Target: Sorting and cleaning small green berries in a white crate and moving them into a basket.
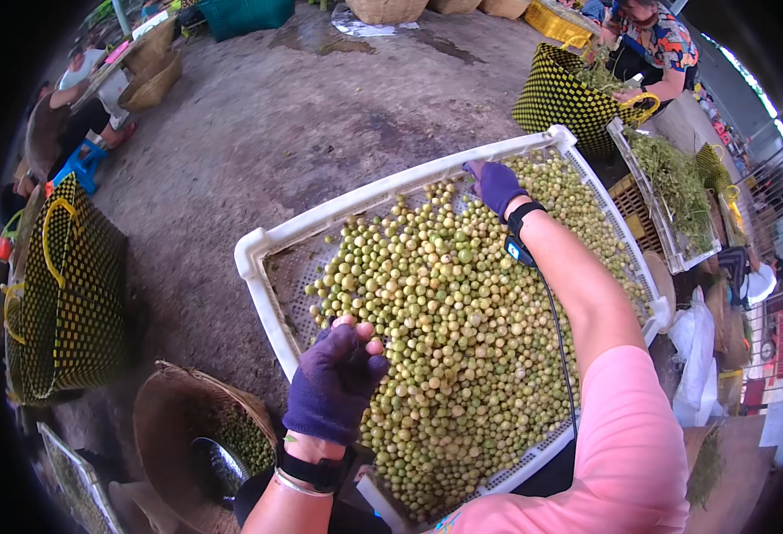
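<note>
A white plastic tray (364, 191) with a perforated floor lies before me, spread with small round green and yellowish fruits (458, 314). My left hand (338, 377), in a purple glove with bare fingertips, is over the tray's left part, close to the fruits. Its fingers are curled, and the palm is hidden, so whether it holds any fruit cannot be told. Over at the far rim, my right hand (495, 185) wears a matching glove and reaches down near the inner wall. Its fingers are mostly hidden behind the back of the hand.
A woven basket (157, 414) at lower left holds more green fruits and a metal bowl (218, 464). A black-and-yellow woven bag (77, 287) stands at left, another (541, 93) at upper right beside a seated person (658, 47). A second tray (672, 187) bears green plants.
</note>
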{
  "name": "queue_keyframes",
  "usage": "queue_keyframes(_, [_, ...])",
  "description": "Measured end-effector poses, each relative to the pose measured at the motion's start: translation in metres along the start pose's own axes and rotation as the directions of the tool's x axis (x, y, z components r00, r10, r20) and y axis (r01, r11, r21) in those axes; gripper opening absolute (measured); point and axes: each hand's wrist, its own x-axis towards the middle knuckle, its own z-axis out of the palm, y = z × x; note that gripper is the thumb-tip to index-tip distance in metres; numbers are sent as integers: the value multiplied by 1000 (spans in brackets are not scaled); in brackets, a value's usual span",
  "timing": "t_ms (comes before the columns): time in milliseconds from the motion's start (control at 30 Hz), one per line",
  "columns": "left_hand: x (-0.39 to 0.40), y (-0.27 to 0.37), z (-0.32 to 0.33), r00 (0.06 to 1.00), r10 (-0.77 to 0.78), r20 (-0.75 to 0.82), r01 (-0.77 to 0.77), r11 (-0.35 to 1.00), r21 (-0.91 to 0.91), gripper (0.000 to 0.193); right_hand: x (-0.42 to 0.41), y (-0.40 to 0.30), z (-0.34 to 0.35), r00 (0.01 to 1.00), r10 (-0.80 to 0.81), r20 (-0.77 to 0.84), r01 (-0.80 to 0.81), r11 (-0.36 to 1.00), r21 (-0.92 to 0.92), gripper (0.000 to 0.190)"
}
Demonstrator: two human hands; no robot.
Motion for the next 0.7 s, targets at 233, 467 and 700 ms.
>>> queue_keyframes(233, [-1,0,3,999,22,-44,-20,999,41,26,-2,-27,-7,999,-29,40,33,995,-94,28])
queue_keyframes(467, [8,15,-6,990,108,96,-101,992,-70,29,-121,-41,-109,980,-71,-187,150,879,452,27])
queue_keyframes(700, [4,21,-5,993,92,79,-85,992,-92,19,-340,70,-223,863,498,80,-483,771,414,27])
